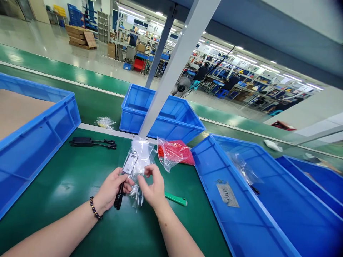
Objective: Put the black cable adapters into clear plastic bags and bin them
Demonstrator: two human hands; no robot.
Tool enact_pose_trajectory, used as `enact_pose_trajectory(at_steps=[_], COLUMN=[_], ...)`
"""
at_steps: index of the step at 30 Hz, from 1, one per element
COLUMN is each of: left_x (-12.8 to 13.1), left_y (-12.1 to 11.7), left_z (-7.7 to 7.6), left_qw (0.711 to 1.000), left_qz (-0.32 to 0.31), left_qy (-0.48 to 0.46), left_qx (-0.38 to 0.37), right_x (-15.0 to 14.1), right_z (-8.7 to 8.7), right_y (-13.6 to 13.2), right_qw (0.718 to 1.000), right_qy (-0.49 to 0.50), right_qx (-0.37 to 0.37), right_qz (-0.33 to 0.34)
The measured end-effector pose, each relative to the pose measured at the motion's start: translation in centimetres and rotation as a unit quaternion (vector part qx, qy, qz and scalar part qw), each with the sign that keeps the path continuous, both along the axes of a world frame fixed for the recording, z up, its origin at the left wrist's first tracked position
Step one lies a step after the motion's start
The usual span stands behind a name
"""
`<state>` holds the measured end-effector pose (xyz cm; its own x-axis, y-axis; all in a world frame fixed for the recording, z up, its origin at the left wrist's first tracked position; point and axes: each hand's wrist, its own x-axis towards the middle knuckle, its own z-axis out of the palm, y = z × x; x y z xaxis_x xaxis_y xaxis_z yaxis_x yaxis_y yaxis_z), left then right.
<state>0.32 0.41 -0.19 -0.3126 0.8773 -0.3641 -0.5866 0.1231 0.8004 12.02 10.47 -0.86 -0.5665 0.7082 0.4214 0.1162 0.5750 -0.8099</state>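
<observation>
Pinched in my left hand (114,189) is a small flat electronic device (130,163) with a pale, labelled face, and its black cable (119,200) with plugs hangs below the fingers. My right hand (152,187) is just to the right, thumb and fingers curved but apart, close to clear plastic bags (142,153) on the table. I cannot tell whether its fingertips touch the plastic. Between and below the hands lies a crinkled clear plastic piece (137,196). A green-handled tool (176,199) lies partly hidden behind my right hand.
Black cabled devices (81,142) lie at the left. A red bag (179,151) sits beyond my right hand. Blue bins stand left (40,132), behind (160,121) and right (241,214). A slanted metal post (174,71) rises at the table's back edge. Small clear packets (105,122) lie beyond.
</observation>
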Motion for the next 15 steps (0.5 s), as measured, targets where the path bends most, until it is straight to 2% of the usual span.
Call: enact_pose_trajectory(at_steps=[2,4,5,8,11,15], left_x=[0.0,0.0,0.0,0.0,-0.3,-0.3], left_y=[-0.1,-0.1,-0.1,-0.1,-0.1,-0.3], left_z=[0.0,0.0,-0.1,-0.3,-0.2,0.3], left_qw=[1.000,1.000,0.999,0.999,0.998,0.990], left_qz=[-0.009,-0.022,-0.029,-0.039,-0.059,-0.140], left_qy=[0.007,0.014,0.016,0.025,0.021,-0.033], left_qx=[-0.001,-0.001,0.000,0.003,-0.011,-0.011], right_x=[-0.2,-0.5,-0.7,-0.9,-0.6,0.4], right_z=[-0.4,-1.0,-1.3,-1.4,-1.0,-0.4], right_y=[0.8,1.2,1.2,0.7,0.8,2.1], right_qw=[0.984,0.949,0.933,0.908,0.892,0.875], right_qy=[0.011,-0.013,-0.027,-0.036,-0.007,0.067], right_qx=[-0.174,-0.312,-0.352,-0.385,-0.402,-0.446], right_qz=[-0.024,0.039,0.077,0.159,0.206,0.178])
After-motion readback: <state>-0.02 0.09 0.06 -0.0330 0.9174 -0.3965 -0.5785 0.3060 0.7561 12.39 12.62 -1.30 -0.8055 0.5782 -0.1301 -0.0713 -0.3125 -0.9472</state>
